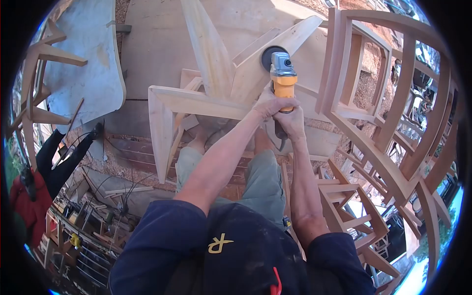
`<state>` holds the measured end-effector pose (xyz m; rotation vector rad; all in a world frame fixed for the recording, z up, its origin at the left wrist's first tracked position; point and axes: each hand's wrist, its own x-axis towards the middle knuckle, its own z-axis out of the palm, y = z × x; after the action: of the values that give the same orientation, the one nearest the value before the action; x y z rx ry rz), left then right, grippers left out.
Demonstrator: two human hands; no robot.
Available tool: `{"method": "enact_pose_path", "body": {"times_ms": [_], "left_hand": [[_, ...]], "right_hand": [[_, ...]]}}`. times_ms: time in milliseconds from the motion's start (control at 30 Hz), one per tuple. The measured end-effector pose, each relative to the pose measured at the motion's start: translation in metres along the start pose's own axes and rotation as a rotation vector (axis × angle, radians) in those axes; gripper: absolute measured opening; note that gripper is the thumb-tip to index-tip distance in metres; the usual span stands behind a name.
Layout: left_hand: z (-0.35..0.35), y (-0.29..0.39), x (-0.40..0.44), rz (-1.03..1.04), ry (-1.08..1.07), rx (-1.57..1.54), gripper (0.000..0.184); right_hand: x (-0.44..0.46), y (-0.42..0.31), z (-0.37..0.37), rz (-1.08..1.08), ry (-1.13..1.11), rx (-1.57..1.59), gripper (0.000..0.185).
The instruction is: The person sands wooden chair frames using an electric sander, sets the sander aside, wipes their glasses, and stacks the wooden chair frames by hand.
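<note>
An orange and grey angle grinder (283, 81) points away from me, its black round disc (269, 57) against a pale board (256, 73) of a wooden frame. My left hand (270, 102) is wrapped round the grinder's body from the left. At its rear end my right hand (292, 119) is closed on the handle part, with a dark cord hanging below. The wooden frame (206, 104) has angled boards joined near its middle and stands in front of my legs.
Stacked wooden chair frames (393, 167) rise on the right. A pale curved sheet (83, 64) lies at the upper left beside more wooden frames (46, 53). Another person in red (32, 201) stands at the far left. Cables and wood scraps (129, 191) lie at the lower left.
</note>
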<state>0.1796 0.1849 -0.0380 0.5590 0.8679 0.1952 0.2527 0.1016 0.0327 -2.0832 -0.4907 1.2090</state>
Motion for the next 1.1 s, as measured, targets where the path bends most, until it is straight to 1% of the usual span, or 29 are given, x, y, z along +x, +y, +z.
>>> {"method": "enact_pose_path", "body": {"times_ms": [33,67,100,133,200,300,333,433,500,600,700,800,900,933,1033,1100], "left_hand": [[-0.014,-0.009,-0.019,0.000,0.011,0.040,0.053],[-0.023,-0.012,-0.035,0.015,0.010,0.081,0.051],[-0.030,-0.015,-0.051,0.031,0.003,0.118,0.048],[-0.041,-0.020,-0.070,-0.019,-0.022,0.120,0.051],[-0.058,-0.030,-0.105,-0.042,-0.028,0.111,0.050],[-0.091,-0.043,-0.156,-0.041,0.003,0.073,0.050],[-0.104,-0.046,-0.168,-0.040,0.015,0.057,0.050],[-0.155,-0.033,-0.194,-0.012,0.103,0.049,0.047],[-0.183,-0.008,-0.208,0.003,0.173,-0.041,0.044],[-0.204,0.006,-0.216,0.125,0.194,-0.080,0.041],[-0.179,-0.010,-0.206,0.064,0.173,-0.055,0.041],[-0.126,-0.048,-0.180,-0.010,0.025,0.099,0.044],[-0.077,-0.084,-0.159,-0.025,-0.020,0.138,0.043],[-0.063,-0.091,-0.153,-0.053,-0.043,0.168,0.043],[-0.025,-0.098,-0.142,-0.139,-0.104,0.262,0.042],[0.000,-0.125,-0.120,-0.185,-0.154,0.386,0.042]], "right_hand": [[-0.013,-0.010,0.010,0.011,0.008,-0.009,0.044],[-0.018,0.027,0.027,-0.066,-0.002,0.087,0.047],[-0.029,0.038,0.042,-0.054,0.008,0.072,0.049],[-0.049,0.046,0.054,-0.036,0.020,0.055,0.051],[-0.080,0.059,0.080,-0.011,0.013,0.011,0.055],[-0.123,0.061,0.123,-0.179,0.074,0.096,0.060],[-0.131,0.067,0.137,-0.122,0.037,0.100,0.063],[-0.135,0.041,0.184,-0.138,-0.051,-0.013,0.070],[-0.127,0.011,0.210,-0.053,-0.146,-0.080,0.076],[-0.116,0.001,0.233,-0.066,-0.209,-0.156,0.081],[-0.122,0.011,0.205,-0.027,-0.174,-0.073,0.079],[-0.137,0.050,0.150,-0.055,0.002,0.040,0.074],[-0.143,0.080,0.098,-0.022,0.051,0.038,0.070],[-0.145,0.092,0.088,-0.017,0.090,0.078,0.066],[-0.151,0.126,0.064,0.033,0.193,0.147,0.062],[-0.153,0.149,0.038,0.095,0.233,0.250,0.060]]}}
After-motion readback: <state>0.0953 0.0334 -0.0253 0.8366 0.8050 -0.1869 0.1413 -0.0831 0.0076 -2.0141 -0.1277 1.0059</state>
